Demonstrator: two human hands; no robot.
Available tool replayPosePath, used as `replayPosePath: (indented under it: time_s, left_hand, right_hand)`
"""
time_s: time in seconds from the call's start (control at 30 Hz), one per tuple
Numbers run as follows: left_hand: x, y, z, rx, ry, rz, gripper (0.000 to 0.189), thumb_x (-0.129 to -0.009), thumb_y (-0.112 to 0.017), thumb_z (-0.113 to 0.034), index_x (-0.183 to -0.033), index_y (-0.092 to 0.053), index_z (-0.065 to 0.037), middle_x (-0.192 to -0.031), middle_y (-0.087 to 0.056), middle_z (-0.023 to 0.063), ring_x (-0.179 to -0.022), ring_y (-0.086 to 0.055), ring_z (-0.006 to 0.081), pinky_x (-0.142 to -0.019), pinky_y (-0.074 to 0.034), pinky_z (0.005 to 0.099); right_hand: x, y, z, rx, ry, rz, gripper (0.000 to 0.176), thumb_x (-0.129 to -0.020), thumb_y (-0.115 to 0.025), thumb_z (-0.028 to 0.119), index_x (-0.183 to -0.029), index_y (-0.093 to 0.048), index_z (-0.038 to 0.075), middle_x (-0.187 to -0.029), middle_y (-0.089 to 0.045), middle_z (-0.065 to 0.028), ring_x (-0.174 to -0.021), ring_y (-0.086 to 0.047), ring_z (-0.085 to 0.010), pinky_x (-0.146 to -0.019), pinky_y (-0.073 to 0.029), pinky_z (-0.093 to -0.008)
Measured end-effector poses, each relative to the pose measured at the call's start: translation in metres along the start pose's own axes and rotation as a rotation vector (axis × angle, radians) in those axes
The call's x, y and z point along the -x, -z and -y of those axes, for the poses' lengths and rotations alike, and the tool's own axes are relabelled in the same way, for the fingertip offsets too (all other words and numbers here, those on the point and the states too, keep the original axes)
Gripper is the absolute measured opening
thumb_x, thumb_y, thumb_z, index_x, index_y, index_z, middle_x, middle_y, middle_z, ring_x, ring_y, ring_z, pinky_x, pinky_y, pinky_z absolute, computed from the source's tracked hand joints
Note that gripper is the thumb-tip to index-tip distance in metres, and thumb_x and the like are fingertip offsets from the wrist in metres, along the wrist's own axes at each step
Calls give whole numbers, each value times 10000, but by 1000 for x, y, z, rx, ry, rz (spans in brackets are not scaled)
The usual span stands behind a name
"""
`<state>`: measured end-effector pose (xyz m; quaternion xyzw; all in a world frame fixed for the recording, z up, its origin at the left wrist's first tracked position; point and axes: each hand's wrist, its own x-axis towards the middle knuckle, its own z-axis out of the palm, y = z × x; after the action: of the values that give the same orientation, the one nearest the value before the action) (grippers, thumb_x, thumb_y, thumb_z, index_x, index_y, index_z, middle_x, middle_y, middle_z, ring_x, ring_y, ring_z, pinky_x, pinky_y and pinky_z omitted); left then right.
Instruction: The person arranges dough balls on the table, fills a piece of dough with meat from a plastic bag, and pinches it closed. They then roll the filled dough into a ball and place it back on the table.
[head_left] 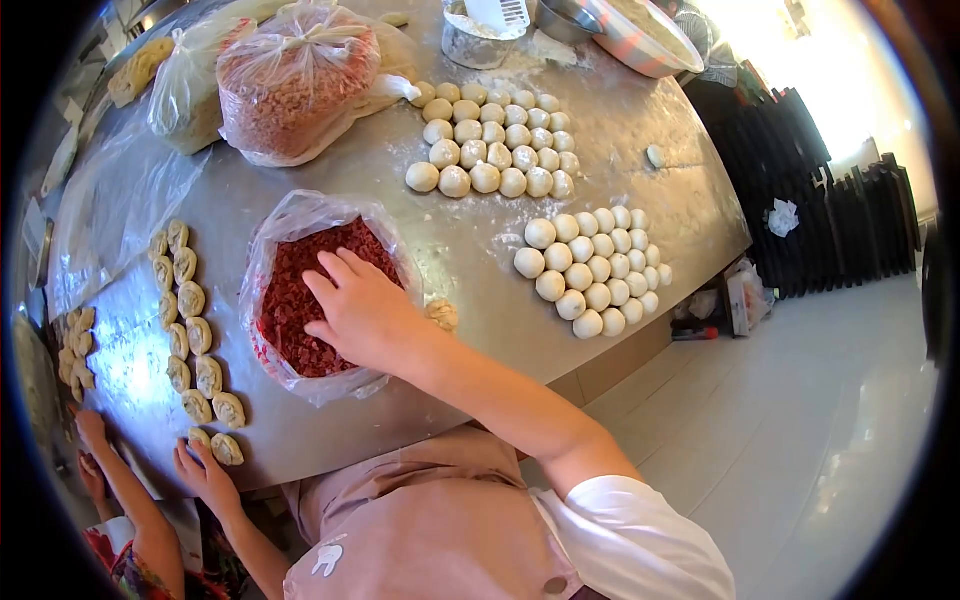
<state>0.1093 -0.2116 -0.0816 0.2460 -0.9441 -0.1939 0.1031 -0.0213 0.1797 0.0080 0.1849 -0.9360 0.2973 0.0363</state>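
Right grip [362, 312] is resting loose, fingers apart, on dark red, coarsely chopped filling [300, 285]; nothing is showing pinched between them. Filling is sitting in a crumpled clear plastic bag [262, 255], mouth gaping, on the steel bench [460, 250]. Left grip [212, 485] is hovering with fingers parted at the near end of a double row of coiled, glossy dough pieces [198, 335]; contact with the last is staying unclear. Farther right, smooth, round, pale dough balls [599, 268] are lying in two tight, floured clusters. Behind, a tied bag [300, 90] is bulging with pinkish, crumbly mince. Far left, another person's hand [92, 430] is showing near smaller dough lumps [76, 350].
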Motion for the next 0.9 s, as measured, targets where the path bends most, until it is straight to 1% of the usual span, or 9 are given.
replayPosePath:
  time_s: [0.1,0.3,0.43,0.57,0.67,0.77,0.8,0.87,0.9]
  left_hand:
    - [-4,-3,-10,114,-80,38,476,-1025,-499,-316,-1336,-499,44,-1357,-493,242,-1268,-458,352,-1068,-356,418]
    - [2,20,-41,374,19,137,295,-999,-570,-213,-1176,-530,19,-1081,-563,123,-989,-524,201,-916,-428,332]
    - [7,20,-37,418,39,116,252,-983,-602,-197,-1117,-519,-1,-999,-542,66,-904,-507,153,-849,-444,298]
    - [8,11,-20,484,173,-30,291,-972,-620,-214,-1178,-540,-25,-1009,-556,50,-910,-525,123,-829,-443,276]
    - [-2,47,-66,1175,517,121,362,-970,-617,-216,-1276,-540,-39,-1027,-577,27,-904,-555,104,-785,-445,250]
    - [-16,49,-60,1774,365,515,425,-986,-574,-203,-1356,-500,-8,-1162,-637,78,-958,-608,145,-788,-480,253]
    - [-12,56,-100,1825,542,409,369,-1011,-524,-164,-1338,-490,3,-1144,-590,144,-897,-573,186,-734,-503,283]
    - [-12,52,-152,2018,381,850,278,-983,-561,-187,-1211,-542,-30,-1195,-561,183,-877,-555,216,-742,-509,333]
    - [-8,46,-176,1982,483,857,243,-944,-605,-204,-1141,-559,-69,-1126,-613,136,-947,-611,244,-807,-524,365]
  right_hand:
    - [-14,-16,5,106,-124,101,607,-878,-665,350,-1335,-497,-13,-1420,-428,-266,-1342,-380,-431,-1125,-303,-483]
    - [-3,-2,2,55,-161,339,509,-864,-679,328,-1242,-562,7,-1314,-523,-209,-1274,-441,-388,-1081,-337,-472]
    - [5,7,-4,151,-215,52,397,-839,-693,301,-1106,-607,21,-1152,-565,-169,-1146,-501,-351,-983,-406,-475]
    - [-4,-2,8,190,-251,148,270,-836,-652,213,-1020,-639,17,-1053,-588,-176,-1054,-534,-324,-884,-467,-406]
    - [-6,-17,4,185,-172,190,200,-836,-625,158,-974,-634,14,-998,-609,-194,-982,-578,-354,-818,-505,-434]
    - [-11,-5,-13,75,-79,239,176,-823,-661,163,-908,-603,21,-905,-613,-220,-877,-611,-402,-778,-507,-504]
    - [-12,2,-12,92,-144,252,181,-822,-674,176,-892,-607,23,-892,-618,-219,-892,-614,-398,-780,-506,-501]
    - [-17,10,-19,147,-160,273,209,-829,-695,180,-965,-633,34,-900,-628,-209,-883,-624,-395,-778,-503,-490]
    - [-16,13,-20,127,-162,249,174,-845,-673,170,-938,-636,28,-912,-636,-216,-870,-631,-398,-774,-509,-492]
